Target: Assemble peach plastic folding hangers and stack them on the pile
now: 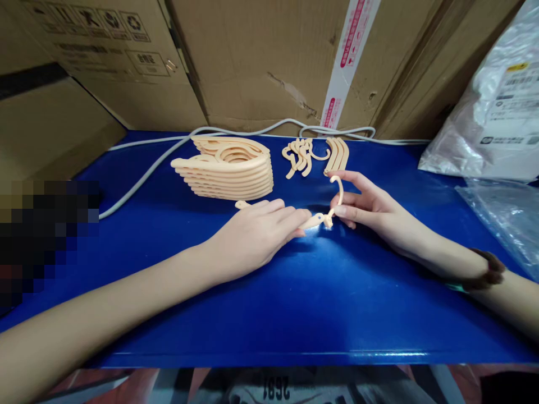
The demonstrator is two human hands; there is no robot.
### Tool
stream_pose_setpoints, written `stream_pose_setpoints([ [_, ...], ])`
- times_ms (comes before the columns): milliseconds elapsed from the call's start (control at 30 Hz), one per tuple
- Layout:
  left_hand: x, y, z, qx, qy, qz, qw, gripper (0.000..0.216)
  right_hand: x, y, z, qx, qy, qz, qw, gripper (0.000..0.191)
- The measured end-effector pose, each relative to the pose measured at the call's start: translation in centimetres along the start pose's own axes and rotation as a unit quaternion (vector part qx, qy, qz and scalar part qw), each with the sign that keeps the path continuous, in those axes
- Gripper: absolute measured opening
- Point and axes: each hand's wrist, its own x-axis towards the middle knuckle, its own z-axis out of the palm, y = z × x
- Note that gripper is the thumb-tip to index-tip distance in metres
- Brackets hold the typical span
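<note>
Between the fingers of my left hand lies a cream plastic hanger arm, its two ends showing on either side and its middle hidden. My right hand pinches a cream hanger hook upright, with the hook's base close against the arm's right end. Whether the two are joined I cannot tell. Behind my left hand sits a neat stack of cream folded hangers. Several loose hooks lie beyond the hands, with a few curved arms beside them near my right fingertips.
A grey cable runs along the back of the blue table. Cardboard boxes stand behind it. Plastic-wrapped packages are at the right, a clear plastic bag before them. A pixelated patch covers the left edge.
</note>
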Motion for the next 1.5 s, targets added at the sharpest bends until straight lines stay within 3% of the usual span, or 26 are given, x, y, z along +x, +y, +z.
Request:
stream_pose_setpoints([
  [467,-0.39,-0.61,0.28,0.049,0.005,0.038,0.998,0.027,-0.07,0.19,-0.25,-0.041,-0.012,-0.007,0.999,0.057],
  [1500,-0.68,-0.66,0.77,0.060,-0.005,0.040,0.997,0.031,-0.21,0.31,0.03,-0.087,-0.016,-0.030,0.996,0.052],
])
